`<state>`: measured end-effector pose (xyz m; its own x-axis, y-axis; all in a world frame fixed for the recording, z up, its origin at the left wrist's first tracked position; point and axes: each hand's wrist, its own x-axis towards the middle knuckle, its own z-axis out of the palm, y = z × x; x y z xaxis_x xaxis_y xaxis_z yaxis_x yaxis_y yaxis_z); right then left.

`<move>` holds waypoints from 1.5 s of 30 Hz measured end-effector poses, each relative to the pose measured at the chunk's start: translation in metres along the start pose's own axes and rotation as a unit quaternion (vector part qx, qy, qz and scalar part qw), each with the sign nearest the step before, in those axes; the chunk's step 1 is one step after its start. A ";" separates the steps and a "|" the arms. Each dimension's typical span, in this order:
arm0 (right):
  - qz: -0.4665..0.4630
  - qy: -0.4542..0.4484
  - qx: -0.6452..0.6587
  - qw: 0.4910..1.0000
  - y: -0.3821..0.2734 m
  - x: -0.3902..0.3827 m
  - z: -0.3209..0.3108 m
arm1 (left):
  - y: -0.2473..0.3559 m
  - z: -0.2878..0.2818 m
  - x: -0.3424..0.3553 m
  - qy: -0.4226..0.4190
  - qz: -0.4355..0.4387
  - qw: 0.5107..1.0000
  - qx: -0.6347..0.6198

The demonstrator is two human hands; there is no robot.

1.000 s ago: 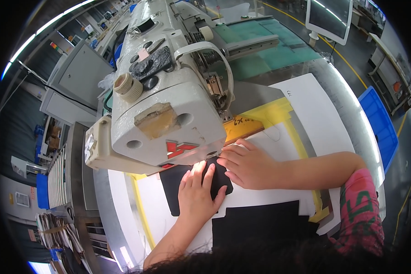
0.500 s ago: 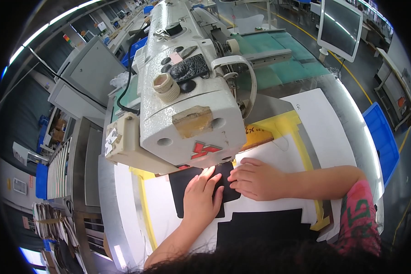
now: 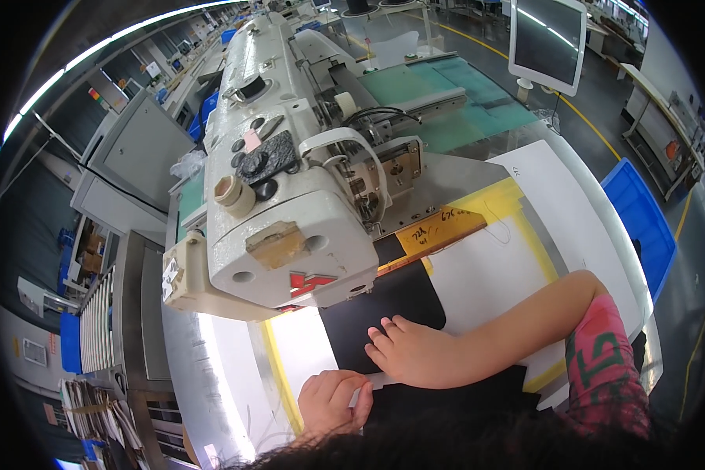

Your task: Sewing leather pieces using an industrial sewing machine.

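Black fabric, white template edged yellow, off-white sewing machine.

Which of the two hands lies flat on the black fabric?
The right hand, fingers spread flat on the black fabric. The left hand is curled, gripping a white edge lower down.

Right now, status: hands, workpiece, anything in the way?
Right hand flat on black fabric panel. Left hand curled, pinching white template edge. Sewing machine head overhangs panel's far end.

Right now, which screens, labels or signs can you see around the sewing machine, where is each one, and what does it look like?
Monitor: upper right on a stand, white frame, dark blank screen.
Orange label: right of the machine head, oblong, dark handwriting.
Red emblem: machine's front face.
Pink sticker: small square atop the machine.
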<state>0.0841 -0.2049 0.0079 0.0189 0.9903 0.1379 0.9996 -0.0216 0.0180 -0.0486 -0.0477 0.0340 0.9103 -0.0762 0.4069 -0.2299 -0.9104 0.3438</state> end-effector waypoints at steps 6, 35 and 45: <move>0.040 0.000 -0.140 0.989 -0.010 0.008 0.016 | -0.030 -0.006 -0.026 -0.026 0.002 0.999 -0.045; 0.803 0.183 -0.321 0.467 -0.095 -0.444 -0.178 | -0.118 0.032 -0.003 -0.558 -0.100 0.818 0.098; 0.785 -0.133 0.151 0.586 -0.165 -0.449 0.046 | -0.114 0.050 -0.049 0.037 0.130 0.988 -0.072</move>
<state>-0.0887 -0.6393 -0.1021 0.8831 -0.2294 -0.4092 -0.2959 -0.9493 -0.1065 -0.0495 0.0395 -0.0672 0.7872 -0.2659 0.5565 -0.5046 -0.7964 0.3333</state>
